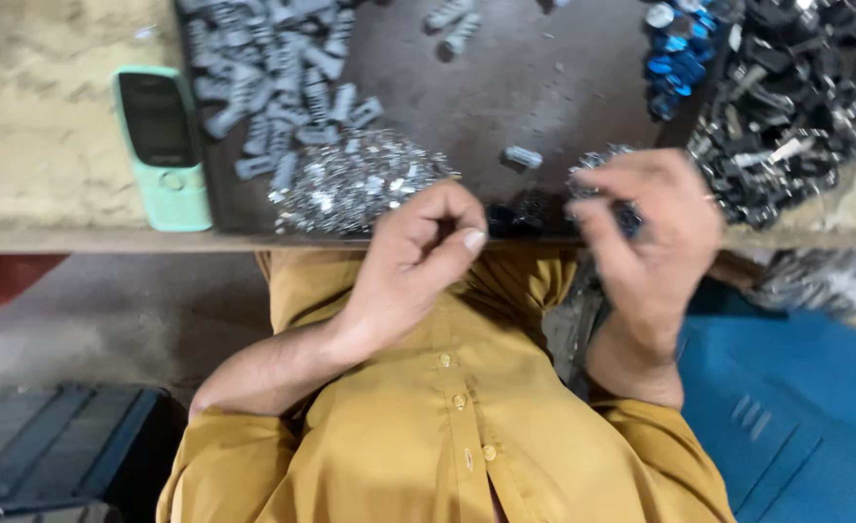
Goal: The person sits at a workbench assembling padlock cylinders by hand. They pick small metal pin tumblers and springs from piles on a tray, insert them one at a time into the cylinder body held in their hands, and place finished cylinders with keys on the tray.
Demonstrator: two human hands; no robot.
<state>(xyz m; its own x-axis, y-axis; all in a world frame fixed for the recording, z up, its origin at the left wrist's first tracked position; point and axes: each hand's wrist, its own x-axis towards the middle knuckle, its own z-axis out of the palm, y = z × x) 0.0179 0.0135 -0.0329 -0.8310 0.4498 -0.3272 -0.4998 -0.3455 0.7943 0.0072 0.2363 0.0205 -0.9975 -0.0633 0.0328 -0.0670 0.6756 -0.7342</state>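
Small parts are what both hands work on, held just over the near edge of the surface [79,240] and above the lap of a mustard shirt [447,436]. The left hand [418,266] has its fingers [462,237] curled together, thumb pressed to forefinger as if pinching something tiny; what it pinches is too small to see. The right hand [655,242] closes its fingers [588,208] on a dark, shiny bit [626,218] that is blurred, so its kind cannot be told. Judging from the piles, the sorting or fitting looks well short of done: large heaps of loose pieces lie on the dark tray [544,87], and no finished stack can be picked out. Just beyond the left hand sits a heap of silver metal clips [355,184], and a few black pieces [520,213] lie between the hands. Farther back to the left lies a pile of grey ribbed plugs [273,77], with one stray plug [523,156] near the middle. At the far right a heap of black and silver parts [796,97] spreads out, with blue shiny pieces [680,53] beside it. A mint-green push-button phone [161,145] lies on the surface left of the tray, screen dark. On the floor by the left arm stands a dark crate [50,441]; a blue panel [796,407] lies to the right. No label or sign is legible.
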